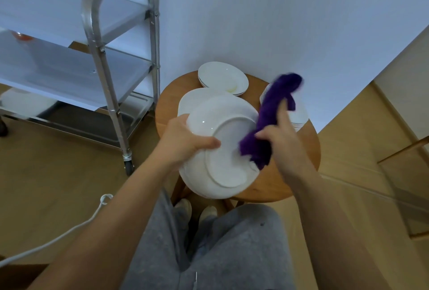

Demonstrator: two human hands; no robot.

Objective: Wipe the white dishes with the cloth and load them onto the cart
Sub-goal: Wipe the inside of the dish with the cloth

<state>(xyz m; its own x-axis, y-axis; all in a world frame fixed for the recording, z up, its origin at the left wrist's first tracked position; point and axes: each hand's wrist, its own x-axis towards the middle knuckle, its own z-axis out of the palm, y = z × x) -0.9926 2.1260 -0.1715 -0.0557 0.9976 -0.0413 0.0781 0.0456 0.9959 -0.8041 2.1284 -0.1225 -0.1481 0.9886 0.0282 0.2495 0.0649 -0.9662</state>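
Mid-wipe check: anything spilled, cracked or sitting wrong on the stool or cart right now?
One thing: the top plate of the far stack shows a yellowish smear near its front rim, so it looks unwiped. The plate in the left hand shows no cracks. The purple cloth is blurred.

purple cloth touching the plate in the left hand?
Touching. The head view shows the purple cloth, gripped by the right hand, lying across the underside of the plate held by the left hand.
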